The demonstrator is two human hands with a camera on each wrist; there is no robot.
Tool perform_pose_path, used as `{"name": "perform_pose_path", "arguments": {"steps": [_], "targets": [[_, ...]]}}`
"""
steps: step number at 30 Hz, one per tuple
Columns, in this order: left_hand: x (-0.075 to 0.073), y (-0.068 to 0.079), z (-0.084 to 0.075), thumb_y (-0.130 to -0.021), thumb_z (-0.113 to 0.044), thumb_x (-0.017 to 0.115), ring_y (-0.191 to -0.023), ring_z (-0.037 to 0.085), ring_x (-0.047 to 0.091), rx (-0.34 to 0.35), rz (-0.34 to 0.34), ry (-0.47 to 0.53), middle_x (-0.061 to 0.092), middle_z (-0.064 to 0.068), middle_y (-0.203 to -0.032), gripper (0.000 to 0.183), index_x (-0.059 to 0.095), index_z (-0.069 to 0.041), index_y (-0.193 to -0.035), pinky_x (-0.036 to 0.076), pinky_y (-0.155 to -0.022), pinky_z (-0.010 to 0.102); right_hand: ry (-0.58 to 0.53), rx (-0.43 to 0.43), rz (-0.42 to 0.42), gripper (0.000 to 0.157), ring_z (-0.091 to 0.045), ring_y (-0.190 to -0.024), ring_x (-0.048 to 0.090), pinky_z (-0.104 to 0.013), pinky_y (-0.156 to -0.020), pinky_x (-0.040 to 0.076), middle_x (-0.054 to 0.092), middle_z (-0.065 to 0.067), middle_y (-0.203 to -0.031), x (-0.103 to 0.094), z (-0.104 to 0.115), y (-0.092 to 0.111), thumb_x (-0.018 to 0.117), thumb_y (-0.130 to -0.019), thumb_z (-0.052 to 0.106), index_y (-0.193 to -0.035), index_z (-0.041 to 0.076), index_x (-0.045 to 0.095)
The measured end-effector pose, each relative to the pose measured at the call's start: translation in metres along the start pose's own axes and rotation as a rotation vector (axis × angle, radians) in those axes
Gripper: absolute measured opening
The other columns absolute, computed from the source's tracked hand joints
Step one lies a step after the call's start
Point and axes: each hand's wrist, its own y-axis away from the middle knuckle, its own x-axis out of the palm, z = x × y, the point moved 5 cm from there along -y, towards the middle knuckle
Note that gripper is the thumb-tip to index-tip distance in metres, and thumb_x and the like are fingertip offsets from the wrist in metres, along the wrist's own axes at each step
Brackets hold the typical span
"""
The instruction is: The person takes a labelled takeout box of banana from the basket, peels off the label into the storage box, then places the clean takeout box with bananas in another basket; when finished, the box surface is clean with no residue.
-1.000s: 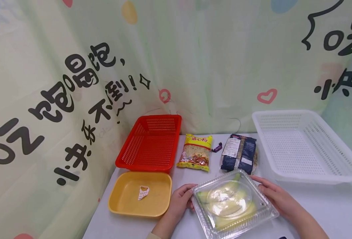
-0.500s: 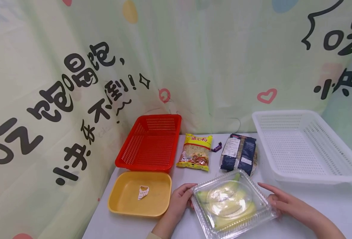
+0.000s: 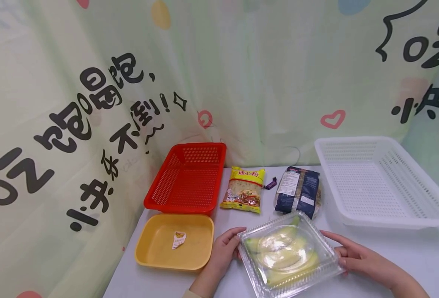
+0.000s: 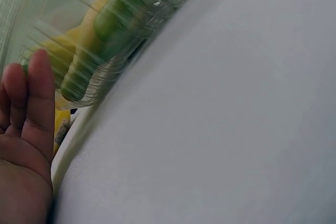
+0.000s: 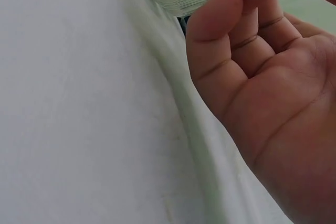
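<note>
A clear plastic clamshell box (image 3: pixel 286 252) with bananas (image 3: pixel 279 258) inside sits at the front of the table, turned at an angle, lid down. My left hand (image 3: pixel 223 251) holds its left corner by the rim; in the left wrist view, fingers (image 4: pixel 41 85) lie against the ribbed side, and greenish banana ends (image 4: pixel 105 35) show through. At the right corner, my right hand (image 3: pixel 368 260) pinches the rim, index finger pointing forward. Curled fingers (image 5: pixel 215 35) at the box's edge appear in the right wrist view. The underside of the box is hidden.
Left of the box are a yellow tray (image 3: pixel 156 258) with a banana-printed label (image 3: pixel 179 239) and a red basket (image 3: pixel 219 178). Behind it lie a yellow pasta bag (image 3: pixel 243 190), a small purple wrapped sweet (image 3: pixel 271 183) and a dark blue packet (image 3: pixel 297 190). A white basket (image 3: pixel 391 224) stands right.
My right hand has slid from the box's right side toward its near right corner, letting go briefly and pinching the rim again. The left hand and box have barely moved.
</note>
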Motion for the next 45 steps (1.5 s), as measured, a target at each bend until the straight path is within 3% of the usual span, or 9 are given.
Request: {"name": "perform_pose_path", "arguments": {"steps": [5, 9, 13, 18, 22, 26, 33, 40, 45], "targets": [[0.0, 0.002, -0.001, -0.098, -0.014, 0.052, -0.055, 0.01, 0.053, -0.011, -0.014, -0.014, 0.069, 0.005, -0.101, 0.032, 0.068, -0.012, -0.125, 0.049, -0.052, 0.021, 0.054, -0.076, -0.015, 0.06, -0.018, -0.083, 0.059, -0.036, -0.074, 0.049, 0.058, 0.003, -0.097, 0.001, 0.005, 0.0, 0.029, -0.103, -0.004, -0.158, 0.006, 0.006], [0.001, 0.002, -0.002, -0.098, -0.015, 0.053, -0.055, 0.011, 0.052, -0.027, -0.021, -0.029, 0.066, 0.004, -0.093, 0.031, 0.069, -0.016, -0.124, 0.049, -0.052, 0.021, 0.111, -0.058, -0.075, 0.058, -0.019, -0.083, 0.057, -0.035, -0.072, 0.053, 0.057, 0.007, -0.097, -0.001, 0.009, 0.002, 0.031, -0.104, -0.002, -0.158, 0.007, 0.012], [0.003, 0.003, -0.007, -0.098, -0.017, 0.053, -0.056, 0.011, 0.052, -0.033, -0.038, -0.045, 0.068, 0.004, -0.098, 0.03, 0.07, -0.02, -0.122, 0.048, -0.053, 0.021, 0.177, -0.082, -0.112, 0.057, -0.02, -0.08, 0.055, -0.036, -0.069, 0.052, 0.055, 0.006, -0.095, -0.003, 0.017, 0.003, 0.033, -0.103, -0.003, -0.157, 0.004, 0.015], [0.009, 0.009, -0.022, -0.099, -0.02, 0.052, -0.06, 0.012, 0.057, -0.021, -0.043, -0.062, 0.07, 0.005, -0.108, 0.031, 0.069, -0.019, -0.124, 0.052, -0.056, 0.022, 0.258, -0.138, -0.165, 0.055, -0.019, -0.081, 0.055, -0.036, -0.065, 0.05, 0.056, 0.002, -0.098, -0.005, 0.03, 0.006, 0.033, -0.102, -0.005, -0.156, 0.001, 0.019], [0.013, 0.016, -0.043, -0.1, -0.018, 0.05, -0.062, 0.014, 0.061, 0.036, 0.004, -0.057, 0.069, 0.011, -0.109, 0.033, 0.065, -0.013, -0.129, 0.057, -0.059, 0.025, 0.282, -0.158, -0.192, 0.055, -0.016, -0.085, 0.056, -0.034, -0.066, 0.049, 0.058, 0.003, -0.102, -0.006, 0.043, 0.007, 0.032, -0.102, -0.006, -0.155, 0.001, 0.022], [0.011, 0.017, -0.064, -0.101, -0.023, 0.052, -0.064, 0.016, 0.063, 0.074, 0.04, -0.067, 0.068, 0.012, -0.11, 0.033, 0.064, -0.015, -0.13, 0.059, -0.063, 0.028, 0.197, -0.237, -0.127, 0.055, -0.016, -0.088, 0.057, -0.035, -0.068, 0.049, 0.057, 0.001, -0.104, -0.004, 0.059, 0.0, 0.026, -0.101, -0.01, -0.155, -0.002, 0.019], [0.001, 0.009, -0.088, -0.1, -0.034, 0.054, -0.058, 0.016, 0.063, 0.028, 0.074, -0.13, 0.066, 0.01, -0.094, 0.037, 0.061, -0.022, -0.134, 0.06, -0.066, 0.029, -0.127, -0.384, -0.015, 0.059, -0.015, -0.1, 0.062, -0.029, -0.078, 0.053, 0.062, -0.004, -0.121, -0.003, 0.081, -0.022, 0.013, -0.1, -0.012, -0.155, 0.002, 0.023], [-0.007, -0.002, -0.103, -0.1, -0.031, 0.053, -0.052, 0.016, 0.059, -0.011, 0.135, -0.182, 0.061, 0.008, -0.078, 0.035, 0.063, -0.019, -0.131, 0.06, -0.062, 0.033, -0.167, -0.363, -0.085, 0.056, -0.012, -0.109, 0.063, -0.024, -0.081, 0.055, 0.055, 0.002, -0.142, -0.011, 0.09, -0.037, 0.016, -0.101, -0.009, -0.154, 0.004, 0.029], [-0.014, -0.012, -0.109, -0.1, -0.034, 0.053, -0.055, 0.018, 0.061, -0.056, 0.214, -0.253, 0.06, 0.009, -0.074, 0.035, 0.065, -0.016, -0.127, 0.061, -0.062, 0.037, -0.195, -0.366, -0.063, 0.056, -0.011, -0.115, 0.062, -0.025, -0.087, 0.056, 0.051, 0.005, -0.147, -0.015, 0.092, -0.045, 0.017, -0.102, -0.009, -0.154, 0.005, 0.031]]}}
